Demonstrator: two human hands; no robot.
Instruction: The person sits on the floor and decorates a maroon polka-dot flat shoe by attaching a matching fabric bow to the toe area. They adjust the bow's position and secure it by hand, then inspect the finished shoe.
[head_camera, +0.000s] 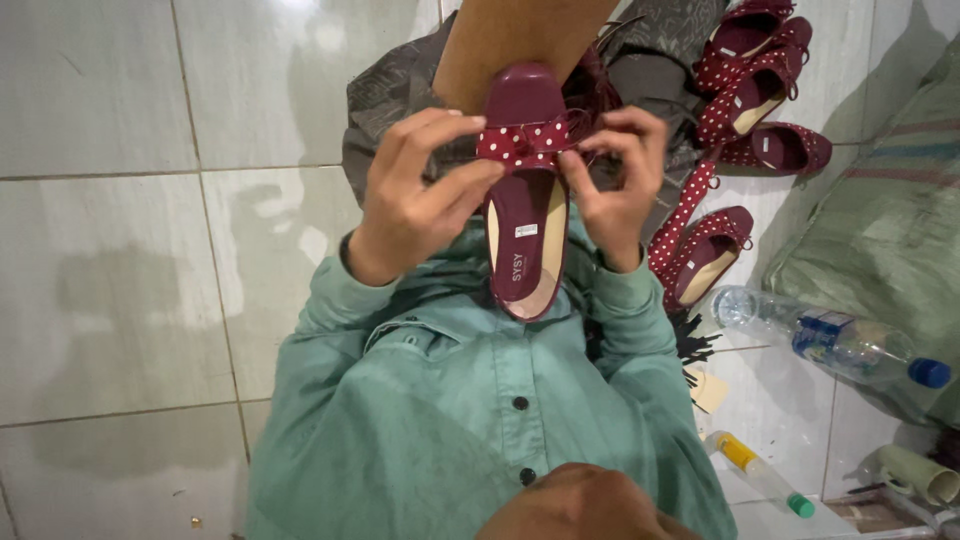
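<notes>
Clearly both hands work on one maroon shoe (527, 225), held at upper centre of the frame with its toe up against a brown board (520, 40) and its open heel hanging toward the green shirt (480, 400); propped that way, the toe stays steady while the fingers tend the dotted bow (522, 142) across the vamp. The left hand (420, 190) curls in from the frame's left, fingers closed in a pinch on one end of the bow; the right hand (615, 180) pinches the other end, fingertips bent tight on the fabric. At upper right, a pile of shoes (750, 90) of the same maroon-and-dots kind lies on the tile floor (120, 250), within arm's reach; I count about five, though overlap makes that uncertain. Lower right lie one clear water bottle (830, 340) with a blue cap and one small tube (760, 472) with a green tip, beside a greenish sack (880, 220).
</notes>
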